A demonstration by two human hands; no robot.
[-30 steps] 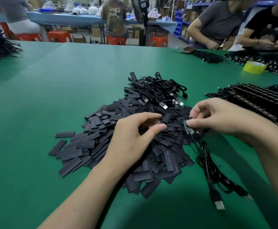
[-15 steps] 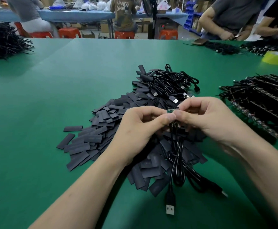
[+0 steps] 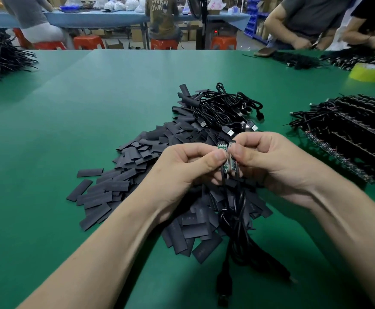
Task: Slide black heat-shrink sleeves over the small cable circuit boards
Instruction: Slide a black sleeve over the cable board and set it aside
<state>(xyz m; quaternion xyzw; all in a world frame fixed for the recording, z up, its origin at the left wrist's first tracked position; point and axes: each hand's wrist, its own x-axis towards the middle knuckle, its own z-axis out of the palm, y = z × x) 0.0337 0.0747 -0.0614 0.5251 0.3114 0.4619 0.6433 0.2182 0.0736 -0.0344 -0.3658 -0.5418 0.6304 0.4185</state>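
Just above the middle of the counter (image 3: 70, 112), two small green circuit boards (image 3: 221, 147) stand upright, close side by side. The left hand (image 3: 182, 168) pinches one, the right hand (image 3: 271, 161) the other. Their black cables (image 3: 235, 219) hang down together. Under them lies one pile of flat black sleeves (image 3: 124, 186), too many to count.

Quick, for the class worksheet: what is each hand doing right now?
Left hand: closed, pinching a small green circuit board.
Right hand: closed, pinching a second circuit board beside it.
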